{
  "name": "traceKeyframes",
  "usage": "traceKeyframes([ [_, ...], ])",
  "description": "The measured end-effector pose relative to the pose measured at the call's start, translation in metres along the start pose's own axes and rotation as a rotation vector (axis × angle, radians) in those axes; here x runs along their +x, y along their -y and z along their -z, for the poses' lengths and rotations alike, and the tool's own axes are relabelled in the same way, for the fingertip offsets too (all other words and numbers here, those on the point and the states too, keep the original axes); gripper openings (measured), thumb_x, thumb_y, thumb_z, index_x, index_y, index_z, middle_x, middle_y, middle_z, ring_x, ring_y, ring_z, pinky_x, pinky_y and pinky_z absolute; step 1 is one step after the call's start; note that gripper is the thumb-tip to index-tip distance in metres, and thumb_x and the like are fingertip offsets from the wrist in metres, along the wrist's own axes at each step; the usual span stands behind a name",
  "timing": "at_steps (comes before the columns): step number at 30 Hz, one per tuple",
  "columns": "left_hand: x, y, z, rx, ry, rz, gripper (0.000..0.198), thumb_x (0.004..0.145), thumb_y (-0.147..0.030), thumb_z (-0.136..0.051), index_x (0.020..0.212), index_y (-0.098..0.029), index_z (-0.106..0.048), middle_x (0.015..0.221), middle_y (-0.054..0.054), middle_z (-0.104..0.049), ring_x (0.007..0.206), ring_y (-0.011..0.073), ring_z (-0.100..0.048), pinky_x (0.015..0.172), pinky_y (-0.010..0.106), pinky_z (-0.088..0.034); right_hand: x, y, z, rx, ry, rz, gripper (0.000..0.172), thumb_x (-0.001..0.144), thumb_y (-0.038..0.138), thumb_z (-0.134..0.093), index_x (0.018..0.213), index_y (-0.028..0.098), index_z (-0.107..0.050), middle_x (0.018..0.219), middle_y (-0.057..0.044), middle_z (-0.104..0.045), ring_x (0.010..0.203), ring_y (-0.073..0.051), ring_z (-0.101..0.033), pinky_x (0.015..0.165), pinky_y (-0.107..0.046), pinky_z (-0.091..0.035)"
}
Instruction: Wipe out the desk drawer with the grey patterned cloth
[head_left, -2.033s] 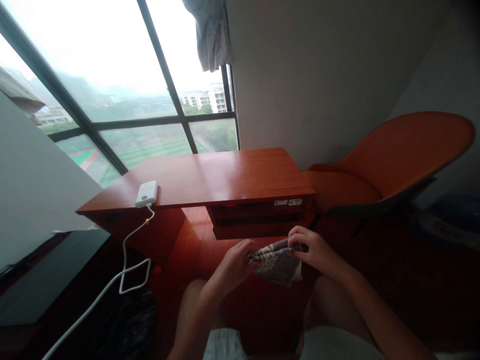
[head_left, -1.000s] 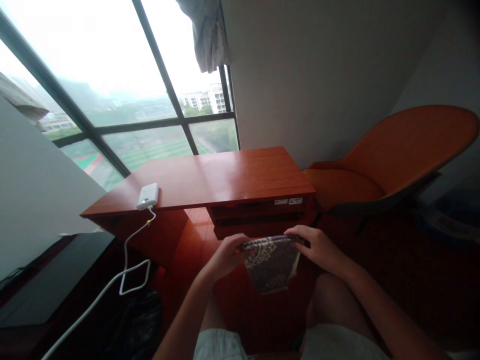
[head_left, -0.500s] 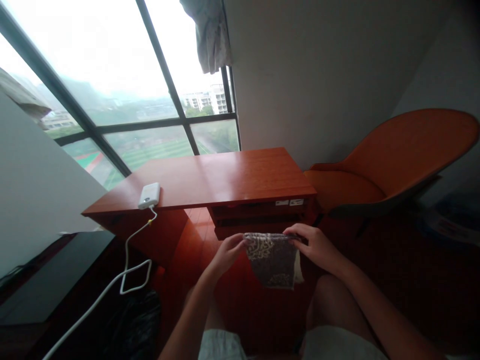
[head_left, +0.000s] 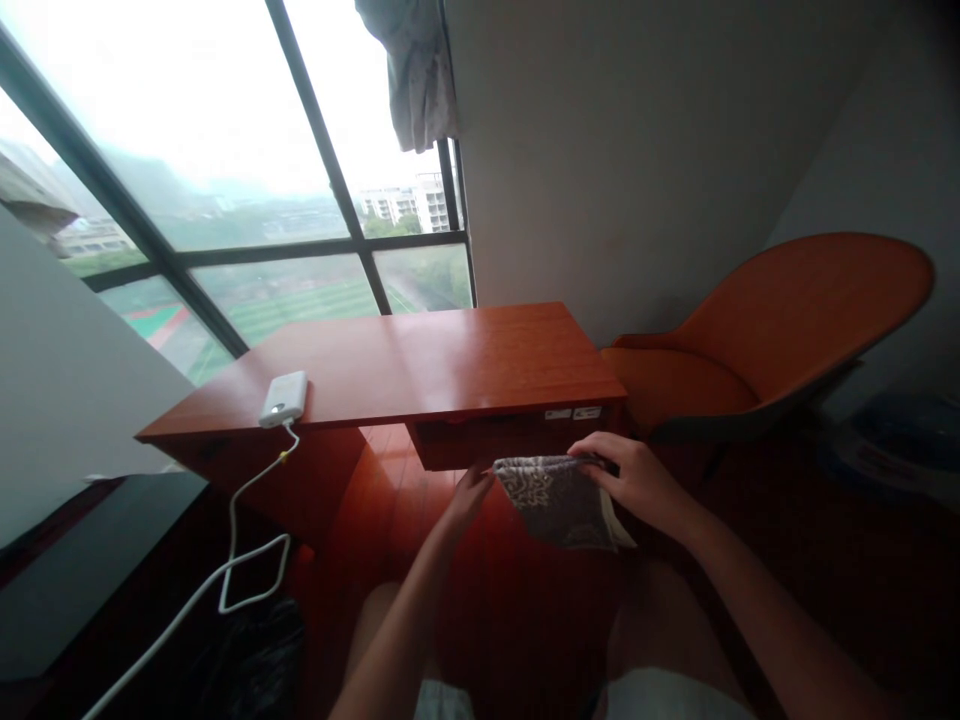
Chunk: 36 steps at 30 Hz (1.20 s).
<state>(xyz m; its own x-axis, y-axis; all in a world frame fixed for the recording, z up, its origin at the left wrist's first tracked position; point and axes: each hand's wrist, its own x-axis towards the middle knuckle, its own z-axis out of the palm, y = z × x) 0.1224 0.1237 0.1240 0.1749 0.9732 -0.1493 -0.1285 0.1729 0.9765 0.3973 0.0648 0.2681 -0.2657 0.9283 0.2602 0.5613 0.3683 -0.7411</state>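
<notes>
The right hand (head_left: 637,478) has its grip closed on the top right corner of a small patterned cloth (head_left: 559,498); the left hand (head_left: 466,497) pinches the top left corner with its fingertips, the rest of that grip loosely curled; the cloth hangs between the two hands in the air, grey-brown with a pale scrolling pattern, a lighter edge showing at its lower right; it sits just in front of the near edge of the bench (head_left: 450,360), below the bench's right half and above the person's knees.

Two small white labels (head_left: 574,413) are stuck on the front face under the bench's near right corner; their writing is too small to read.

A white power bank (head_left: 283,398) lies at the near edge of the bench toward its left corner; a white cable (head_left: 247,520) runs from it, drops over the edge and loops down toward the floor; an orange chair (head_left: 772,330) stands just beside the bench's right end; a window (head_left: 225,190) rises behind the far edge, with a bunched curtain (head_left: 416,70) hanging at its upper right.
</notes>
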Motion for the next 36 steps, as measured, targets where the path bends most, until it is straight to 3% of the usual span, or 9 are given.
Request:
traceKeyframes([
  [3, -0.023, -0.034, -0.007, -0.175, 0.27, -0.1, 0.073, 0.079, -0.069, -0.065, 0.135, -0.024, -0.057, 0.135, 0.014, -0.062, 0.127, 0.0322, -0.055, 0.109, 0.05, -0.038, 0.003, 0.004, 0.007, 0.005, -0.014, 0.0, 0.017, 0.087, 0.028, -0.058, 0.098, 0.025, -0.07, 0.102, -0.003, -0.075, 0.098, -0.019, -0.067, 0.088, -0.036, -0.051],
  [6, -0.039, -0.072, -0.021, -0.041, 0.419, -0.25, 0.088, 0.064, -0.05, -0.088, 0.141, -0.026, -0.052, 0.13, 0.011, -0.065, 0.118, 0.0283, -0.061, 0.104, 0.042, -0.044, 0.011, 0.013, 0.02, -0.003, -0.046, 0.002, 0.018, 0.086, 0.03, -0.06, 0.1, 0.026, -0.071, 0.105, -0.003, -0.075, 0.099, -0.019, -0.068, 0.086, -0.035, -0.052],
  [11, -0.016, -0.141, -0.042, 0.217, 0.021, -0.454, 0.023, 0.076, -0.035, -0.077, 0.089, -0.017, -0.069, 0.077, -0.001, -0.068, 0.072, 0.014, -0.062, 0.066, 0.024, -0.049, 0.053, 0.028, 0.055, -0.032, -0.132, 0.093, 0.022, 0.083, 0.031, -0.064, 0.102, 0.026, -0.072, 0.104, -0.002, -0.076, 0.095, -0.019, -0.069, 0.087, -0.036, -0.054],
  [17, 0.038, -0.281, -0.06, 0.539, -0.259, -0.927, 0.01, 0.077, -0.02, -0.072, 0.086, -0.019, -0.069, 0.077, -0.003, -0.069, 0.072, 0.0118, -0.062, 0.064, 0.023, -0.049, 0.14, 0.073, 0.119, -0.192, -0.456, 0.286, 0.025, 0.077, 0.025, -0.07, 0.101, 0.022, -0.074, 0.091, -0.002, -0.077, 0.078, -0.015, -0.065, 0.077, -0.033, -0.053],
  [20, 0.045, -0.354, -0.07, 0.612, -0.356, -1.141, 0.012, 0.081, -0.018, -0.073, 0.091, -0.018, -0.066, 0.085, -0.004, -0.07, 0.081, 0.0103, -0.063, 0.073, 0.023, -0.053, 0.168, 0.11, 0.15, -0.207, -0.619, 0.418, 0.024, 0.079, 0.026, -0.071, 0.103, 0.021, -0.073, 0.094, -0.002, -0.076, 0.078, -0.012, -0.063, 0.078, -0.031, -0.052],
  [22, 0.039, -0.383, -0.074, 0.656, -0.364, -1.199, 0.014, 0.085, -0.021, -0.071, 0.096, -0.017, -0.063, 0.092, -0.004, -0.07, 0.087, 0.0091, -0.062, 0.078, 0.022, -0.054, 0.174, 0.129, 0.161, -0.209, -0.685, 0.484, 0.022, 0.083, 0.03, -0.068, 0.104, 0.023, -0.071, 0.096, -0.002, -0.075, 0.08, -0.011, -0.061, 0.078, -0.03, -0.051],
  [26, 0.012, -0.375, -0.066, 0.678, -0.331, -1.237, 0.014, 0.087, -0.021, -0.067, 0.1, -0.016, -0.063, 0.095, -0.003, -0.068, 0.09, 0.0105, -0.065, 0.08, 0.024, -0.055, 0.154, 0.136, 0.152, -0.198, -0.678, 0.521, 0.021, 0.083, 0.032, -0.068, 0.103, 0.025, -0.071, 0.097, -0.002, -0.075, 0.081, -0.012, -0.061, 0.075, -0.03, -0.052],
  [32, -0.011, -0.273, -0.03, 0.803, 0.093, -0.839, 0.014, 0.078, -0.023, -0.071, 0.091, -0.019, -0.07, 0.082, -0.001, -0.072, 0.075, 0.0138, -0.068, 0.071, 0.027, -0.058, 0.105, 0.073, 0.102, -0.217, -0.131, 0.291, 0.019, 0.078, 0.03, -0.069, 0.096, 0.025, -0.075, 0.088, 0.001, -0.077, 0.077, -0.015, -0.067, 0.072, -0.031, -0.054],
  [36, 0.014, -0.23, -0.024, 0.814, 0.103, -0.702, 0.013, 0.079, -0.024, -0.066, 0.091, -0.02, -0.071, 0.079, 0.0, -0.072, 0.072, 0.0144, -0.067, 0.066, 0.026, -0.056, 0.114, 0.029, 0.081, -0.184, -0.041, 0.184, 0.02, 0.08, 0.031, -0.065, 0.098, 0.027, -0.074, 0.1, -0.001, -0.078, 0.088, -0.018, -0.069, 0.079, -0.034, -0.055],
])
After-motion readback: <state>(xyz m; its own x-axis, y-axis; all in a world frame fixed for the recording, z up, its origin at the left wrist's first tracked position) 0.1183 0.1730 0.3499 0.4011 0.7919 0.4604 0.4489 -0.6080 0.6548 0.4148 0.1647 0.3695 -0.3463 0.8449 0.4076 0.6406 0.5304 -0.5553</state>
